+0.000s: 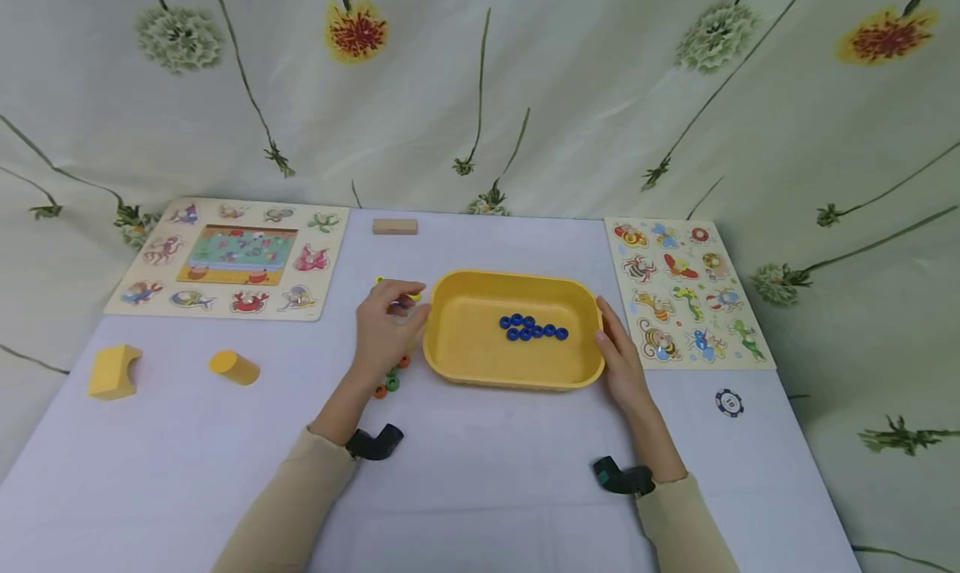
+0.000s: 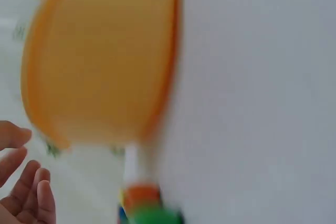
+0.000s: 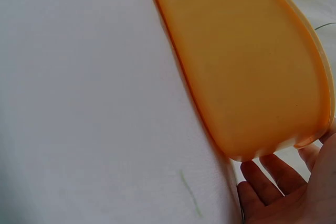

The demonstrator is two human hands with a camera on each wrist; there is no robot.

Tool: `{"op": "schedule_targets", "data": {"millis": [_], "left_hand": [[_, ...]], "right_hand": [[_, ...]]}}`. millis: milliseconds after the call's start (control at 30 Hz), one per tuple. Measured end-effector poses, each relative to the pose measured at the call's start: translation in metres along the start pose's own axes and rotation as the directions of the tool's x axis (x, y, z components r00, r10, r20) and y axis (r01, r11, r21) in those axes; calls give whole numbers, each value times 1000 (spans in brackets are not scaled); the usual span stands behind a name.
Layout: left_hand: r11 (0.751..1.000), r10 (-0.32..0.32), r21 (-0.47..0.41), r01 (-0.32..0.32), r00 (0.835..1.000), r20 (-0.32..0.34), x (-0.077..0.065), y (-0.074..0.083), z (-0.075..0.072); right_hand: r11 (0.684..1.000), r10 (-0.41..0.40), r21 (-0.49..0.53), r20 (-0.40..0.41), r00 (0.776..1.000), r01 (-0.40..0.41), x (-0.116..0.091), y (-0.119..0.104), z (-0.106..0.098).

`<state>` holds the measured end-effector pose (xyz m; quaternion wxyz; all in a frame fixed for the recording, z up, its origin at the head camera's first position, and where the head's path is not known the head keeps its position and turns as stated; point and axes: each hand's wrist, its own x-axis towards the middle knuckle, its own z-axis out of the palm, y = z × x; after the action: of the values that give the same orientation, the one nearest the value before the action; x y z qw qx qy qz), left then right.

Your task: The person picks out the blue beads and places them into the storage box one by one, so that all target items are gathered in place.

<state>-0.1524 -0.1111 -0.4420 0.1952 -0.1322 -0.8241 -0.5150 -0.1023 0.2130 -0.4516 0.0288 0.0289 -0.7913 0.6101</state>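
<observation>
A yellow tray (image 1: pixel 465 348) holds several small blue rings (image 1: pixel 537 331) on its floor. At its right end my right hand (image 1: pixel 622 361) grips the wall, thumb at the rim; in the right wrist view the fingers (image 3: pixel 262 179) curl against the tray's end. My left hand (image 1: pixel 388 325) is beside the left end, thumb close to the rim. The left wrist view shows its fingers (image 2: pixel 31 187) loosely bent, apart from the tray, with nothing between them. Under and around this hand lie green rings (image 1: pixel 392 384), orange rings (image 1: pixel 380 392) and yellow rings (image 1: pixel 415 296), partly hidden by it.
A sea-animal puzzle board (image 1: pixel 326 273) lies at the back left, an insect puzzle board (image 1: pixel 630 281) at the right. Also on the white table are a wooden block (image 1: pixel 395 226), a yellow arch block (image 1: pixel 112 373), a yellow cylinder (image 1: pixel 234 367) and a round chip (image 1: pixel 729 403).
</observation>
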Motion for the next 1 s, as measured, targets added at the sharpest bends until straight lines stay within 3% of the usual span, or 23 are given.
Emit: {"op": "schedule_targets", "data": {"millis": [100,200,333,567,1000], "left_hand": [[994,-111,9,112,992,-68,-3,-18,-16],[975,-219,27,222,973,-72,-5,-33,-24],[954,-295,42,297,954,-62,-7,-46,-24],[930,-345,122,347,938,-37,-12,-59,-21],[894,-377,248,373,926,-32,-8,-60,-18]], "right_hand": [[1000,-4,-4,4,1000,4,0,1,0],[1000,7,-3,-2,1000,-7,-1,2,0],[1000,8,1,-2,1000,-8,-1,2,0],[1000,-3,5,-5,1000,3,-1,2,0],[1000,-11,3,-6,1000,11,0,-3,1]]}}
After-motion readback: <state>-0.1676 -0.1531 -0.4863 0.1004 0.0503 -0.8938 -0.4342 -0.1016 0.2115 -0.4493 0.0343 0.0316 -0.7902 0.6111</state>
